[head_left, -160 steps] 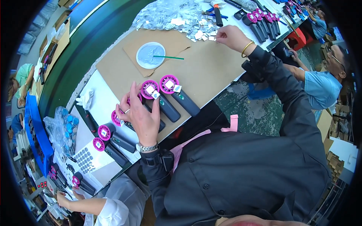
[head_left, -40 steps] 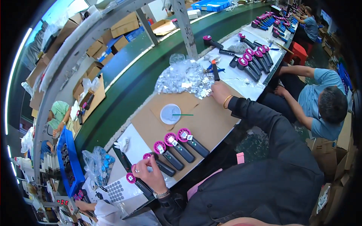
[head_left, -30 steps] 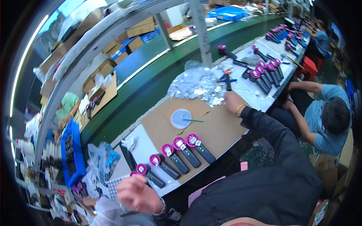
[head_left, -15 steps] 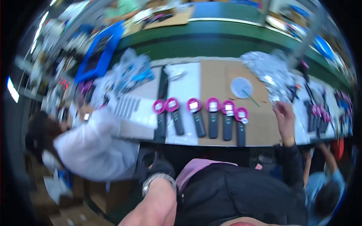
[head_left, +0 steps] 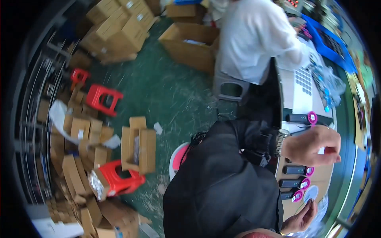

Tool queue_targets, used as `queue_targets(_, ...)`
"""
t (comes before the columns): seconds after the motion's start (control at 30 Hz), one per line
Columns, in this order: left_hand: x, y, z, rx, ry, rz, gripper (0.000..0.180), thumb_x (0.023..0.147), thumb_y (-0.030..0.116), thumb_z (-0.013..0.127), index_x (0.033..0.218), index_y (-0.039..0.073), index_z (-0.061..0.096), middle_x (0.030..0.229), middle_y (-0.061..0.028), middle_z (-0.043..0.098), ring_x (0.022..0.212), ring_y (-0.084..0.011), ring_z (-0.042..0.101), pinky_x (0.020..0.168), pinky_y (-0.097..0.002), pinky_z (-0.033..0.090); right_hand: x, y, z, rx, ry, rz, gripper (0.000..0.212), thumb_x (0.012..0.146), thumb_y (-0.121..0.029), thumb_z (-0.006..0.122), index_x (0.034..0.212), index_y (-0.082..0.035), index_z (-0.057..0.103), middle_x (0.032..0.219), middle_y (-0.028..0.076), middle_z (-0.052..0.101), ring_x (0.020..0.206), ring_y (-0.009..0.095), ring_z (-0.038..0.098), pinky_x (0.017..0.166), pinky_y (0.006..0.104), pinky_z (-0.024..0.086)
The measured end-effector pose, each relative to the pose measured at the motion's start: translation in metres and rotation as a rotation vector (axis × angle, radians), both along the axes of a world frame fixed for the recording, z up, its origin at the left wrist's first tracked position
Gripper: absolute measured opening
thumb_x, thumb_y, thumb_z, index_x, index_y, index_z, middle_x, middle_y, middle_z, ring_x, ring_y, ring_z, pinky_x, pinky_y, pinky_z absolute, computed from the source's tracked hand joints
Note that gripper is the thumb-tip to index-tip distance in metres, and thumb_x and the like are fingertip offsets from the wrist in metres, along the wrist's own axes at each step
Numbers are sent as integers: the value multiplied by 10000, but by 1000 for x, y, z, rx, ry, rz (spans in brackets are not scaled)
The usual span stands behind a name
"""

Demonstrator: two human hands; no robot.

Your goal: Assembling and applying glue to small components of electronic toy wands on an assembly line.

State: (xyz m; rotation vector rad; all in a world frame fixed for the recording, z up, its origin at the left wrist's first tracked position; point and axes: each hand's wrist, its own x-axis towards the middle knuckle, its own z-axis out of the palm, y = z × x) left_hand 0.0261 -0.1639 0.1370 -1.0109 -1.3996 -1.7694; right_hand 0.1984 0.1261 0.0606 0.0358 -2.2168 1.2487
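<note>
My left hand (head_left: pixel 311 147), with a silver watch at its wrist, hovers over the bench with curled fingers. A small white patch shows in the gap between them; I cannot tell whether it is held. Beneath and beside it lies a row of black-handled devices with round pink heads (head_left: pixel 294 170); the hand hides some. My right hand (head_left: pixel 302 217) is lower in the view, its fingertips pinched together by a round whitish lid-like disc (head_left: pixel 310 193) with a thin green stick. Whatever the pinch holds is too small to make out. Another such device (head_left: pixel 302 118) lies beyond my left hand.
A person in white (head_left: pixel 254 35) works at the bench's far end, near a sheet of grey dots (head_left: pixel 303 81), plastic bags (head_left: pixel 331 85) and a blue tray (head_left: pixel 327 43). On the green floor stand red stools (head_left: pixel 104 99), an open carton (head_left: pixel 190 45) and heaped boxes (head_left: pixel 85 135).
The view has swung left, bringing the floor and boxes in. My left hand has come up from near my body to over the devices. My right hand stays pinched, now by the disc.
</note>
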Motion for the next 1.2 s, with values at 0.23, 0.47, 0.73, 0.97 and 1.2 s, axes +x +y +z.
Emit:
queue_targets(0.23,21,6,6,-54,9,60,251,924,156,888,855,44,674,762,-65,674,713,-283,645,679,-410,483,-7,-10,23,-35,-142,-2,285,1050,-123,808,1301,6,766,1230,192,804,1109,278,771,988,370,622)
queue_targets(0.47,36,10,13,-91,-8,64,243,925,152,888,852,37,687,782,-69,699,702,-270,658,659,-404,495,-8,-6,15,-110,-11,62,254,1052,-118,806,1263,20,777,1176,198,817,1080,266,781,997,363,619)
queue_targets(0.73,37,31,13,-118,-37,-41,237,936,151,879,856,24,696,799,-92,716,707,-282,696,649,-411,514,-22,39,-25,-58,-16,88,265,1057,-118,800,1281,21,769,1191,202,815,1094,270,780,1003,362,616)
queue_targets(0.97,45,31,10,-146,-50,-58,253,963,185,859,849,21,705,799,-111,721,737,-296,719,670,-408,528,-16,17,-4,-42,-28,166,277,1062,-118,794,1299,22,761,1205,206,813,1107,275,780,1009,362,614)
queue_targets(1.2,39,31,9,-136,-70,-92,263,974,201,854,852,20,707,807,-116,728,751,-296,722,685,-406,532,-16,18,-3,-2,-41,137,288,1067,-118,788,1316,23,753,1219,210,811,1120,279,779,1014,362,611)
